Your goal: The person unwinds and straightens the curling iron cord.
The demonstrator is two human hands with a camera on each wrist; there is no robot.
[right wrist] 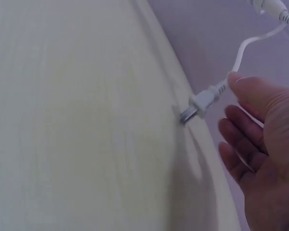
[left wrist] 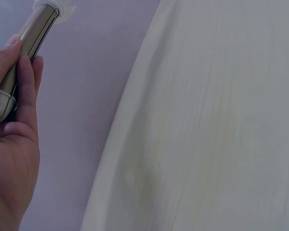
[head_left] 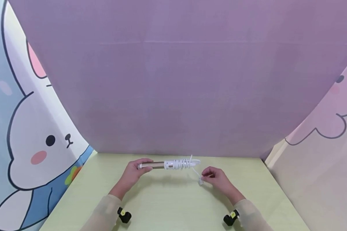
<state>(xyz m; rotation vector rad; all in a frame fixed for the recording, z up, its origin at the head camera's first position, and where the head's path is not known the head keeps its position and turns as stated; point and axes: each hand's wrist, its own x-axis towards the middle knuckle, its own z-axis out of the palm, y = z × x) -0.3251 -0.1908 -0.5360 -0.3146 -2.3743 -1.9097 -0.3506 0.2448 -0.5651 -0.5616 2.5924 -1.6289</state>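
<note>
A curling iron [head_left: 167, 165] with a metal barrel and a white handle hangs level just above the pale green table [head_left: 173, 205]. Its white cord [head_left: 183, 163] is wound round the handle. My left hand [head_left: 134, 171] grips the barrel's end; in the left wrist view the fingers [left wrist: 19, 91] curl round the barrel [left wrist: 31, 36]. My right hand [head_left: 215, 178] pinches the loose cord close to the plug [head_left: 201, 182]. In the right wrist view the thumb tip [right wrist: 238, 81] presses the cord [right wrist: 245, 45] just behind the plug [right wrist: 200, 103], whose prongs hang near the table.
A purple backdrop [head_left: 173, 80] curves up from the table's far edge. Cartoon rabbit panels stand at the left [head_left: 37, 144] and the right [head_left: 321, 154]. Black wrist cameras [head_left: 124, 215] sit on both sleeves.
</note>
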